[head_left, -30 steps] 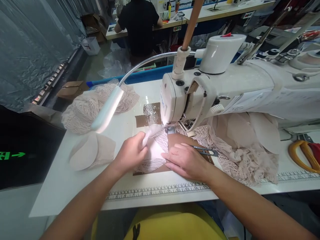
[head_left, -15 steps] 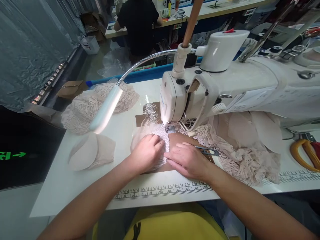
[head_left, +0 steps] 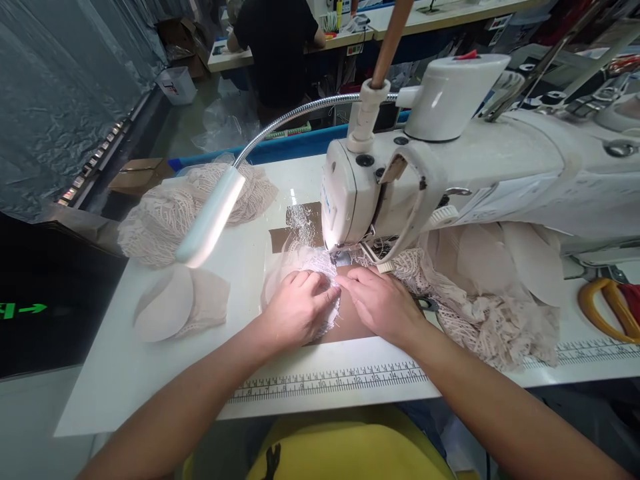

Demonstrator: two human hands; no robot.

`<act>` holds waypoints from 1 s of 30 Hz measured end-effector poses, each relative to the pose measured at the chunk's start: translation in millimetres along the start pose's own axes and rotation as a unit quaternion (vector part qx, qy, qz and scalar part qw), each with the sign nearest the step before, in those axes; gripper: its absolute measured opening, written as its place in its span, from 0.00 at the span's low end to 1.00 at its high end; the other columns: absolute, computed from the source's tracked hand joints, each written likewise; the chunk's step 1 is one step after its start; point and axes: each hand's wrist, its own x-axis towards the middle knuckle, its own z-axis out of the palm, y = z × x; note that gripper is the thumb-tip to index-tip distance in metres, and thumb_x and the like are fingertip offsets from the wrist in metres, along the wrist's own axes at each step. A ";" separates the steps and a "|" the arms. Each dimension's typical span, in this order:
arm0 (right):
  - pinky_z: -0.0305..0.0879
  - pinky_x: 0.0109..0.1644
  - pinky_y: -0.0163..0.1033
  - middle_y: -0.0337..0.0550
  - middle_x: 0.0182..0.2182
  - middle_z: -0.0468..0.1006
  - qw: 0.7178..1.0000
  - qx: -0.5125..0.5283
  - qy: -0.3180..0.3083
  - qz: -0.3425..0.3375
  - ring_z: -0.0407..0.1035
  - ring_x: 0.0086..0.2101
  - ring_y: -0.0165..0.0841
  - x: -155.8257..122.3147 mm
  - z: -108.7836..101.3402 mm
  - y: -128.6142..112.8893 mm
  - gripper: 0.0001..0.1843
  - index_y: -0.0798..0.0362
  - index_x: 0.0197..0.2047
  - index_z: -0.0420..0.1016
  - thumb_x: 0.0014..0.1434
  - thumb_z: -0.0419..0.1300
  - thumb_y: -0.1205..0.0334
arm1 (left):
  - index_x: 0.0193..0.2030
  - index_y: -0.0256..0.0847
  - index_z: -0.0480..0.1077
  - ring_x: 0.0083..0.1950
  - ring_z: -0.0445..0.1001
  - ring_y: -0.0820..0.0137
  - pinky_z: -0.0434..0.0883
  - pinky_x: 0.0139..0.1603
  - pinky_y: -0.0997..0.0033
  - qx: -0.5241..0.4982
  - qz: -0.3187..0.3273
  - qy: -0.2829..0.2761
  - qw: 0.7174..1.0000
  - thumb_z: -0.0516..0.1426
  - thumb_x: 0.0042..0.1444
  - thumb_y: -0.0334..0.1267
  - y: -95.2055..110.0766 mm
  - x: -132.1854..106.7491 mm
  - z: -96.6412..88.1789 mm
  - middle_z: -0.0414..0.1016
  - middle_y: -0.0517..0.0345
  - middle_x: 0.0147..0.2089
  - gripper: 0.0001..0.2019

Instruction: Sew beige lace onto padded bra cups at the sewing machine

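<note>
A piece of pale lace fabric (head_left: 327, 320) lies under the needle area of a white sewing machine (head_left: 345, 200), on a brown plate (head_left: 363, 317). My left hand (head_left: 300, 303) rests on the lace with curled fingers, its thumb and fingers gripping near the edge. At the same edge, just in front of the presser foot (head_left: 341, 259), my right hand (head_left: 383, 300) pinches the lace with thumb and forefinger. Thread snips (head_left: 427, 304) lie mostly hidden beneath my right hand.
Bunched lace (head_left: 170, 213) lies at back left, beside a cup-shaped piece (head_left: 167, 303). More lace (head_left: 490, 327) is heaped on the right, near yellow-handled scissors (head_left: 605, 307). A lamp (head_left: 213, 217) overhangs the left side. A ruler strip (head_left: 325, 383) lines the front edge. A person (head_left: 275, 53) sits beyond.
My right hand has moved forward, toward the presser foot, and covers more of the snips. My left hand has shifted slightly, with its thumb now lying closer to the right fingertips.
</note>
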 end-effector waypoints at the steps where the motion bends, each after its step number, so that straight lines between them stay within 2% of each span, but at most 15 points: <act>1: 0.55 0.37 0.38 0.44 0.35 0.75 1.000 -0.001 -0.010 -0.003 0.64 0.33 0.34 0.5 0.3 -0.6 0.19 0.53 0.49 0.75 0.60 0.49 0.73 | 0.58 0.40 0.67 0.45 0.66 0.60 0.66 0.47 0.56 0.001 0.000 -0.002 1.000 0.49 0.62 0.35 0.5 0.4 -1.8 0.68 0.44 0.50 0.18; 7: 0.54 0.38 0.38 0.44 0.32 0.72 1.000 -0.008 -0.016 -0.008 0.61 0.33 0.33 0.8 2.9 -1.7 0.19 0.55 0.49 0.76 0.63 0.48 0.72 | 0.61 0.36 0.62 0.48 0.67 0.60 0.68 0.47 0.58 -0.021 0.001 -0.057 0.998 0.48 0.62 0.35 -1.6 4.5 -19.2 0.66 0.43 0.58 0.20; 10: 0.53 0.37 0.38 0.44 0.31 0.71 1.000 -0.005 -0.021 -0.004 0.60 0.32 0.33 1.4 2.3 -1.7 0.18 0.55 0.46 0.77 0.62 0.47 0.73 | 0.61 0.33 0.62 0.50 0.67 0.60 0.69 0.49 0.59 -0.019 0.008 -0.068 0.997 0.48 0.61 0.32 -7.6 7.4 -19.9 0.65 0.43 0.61 0.21; 16: 0.53 0.38 0.38 0.43 0.31 0.71 1.000 0.008 -0.009 -0.003 0.60 0.33 0.33 1.4 2.3 -1.5 0.18 0.54 0.45 0.77 0.61 0.49 0.73 | 0.62 0.31 0.62 0.47 0.67 0.60 0.70 0.47 0.57 0.021 0.025 -0.055 0.998 0.48 0.62 0.33 -15.5 12.0 -10.5 0.63 0.42 0.63 0.22; 25: 0.52 0.38 0.38 0.43 0.31 0.70 1.000 0.011 -0.019 0.007 0.60 0.32 0.33 1.6 2.6 -2.2 0.16 0.55 0.43 0.76 0.60 0.48 0.74 | 0.61 0.28 0.63 0.45 0.68 0.59 0.70 0.45 0.55 0.023 0.023 -0.030 0.999 0.48 0.62 0.35 -10.6 13.8 -6.6 0.64 0.38 0.62 0.22; 30: 0.50 0.35 0.37 0.42 0.30 0.70 0.999 0.012 -0.027 0.016 0.59 0.31 0.32 4.4 0.2 -2.3 0.16 0.54 0.42 0.76 0.60 0.48 0.74 | 0.61 0.28 0.63 0.44 0.67 0.59 0.70 0.44 0.56 0.038 0.020 -0.030 0.999 0.46 0.63 0.37 -10.8 15.3 -5.0 0.64 0.40 0.62 0.22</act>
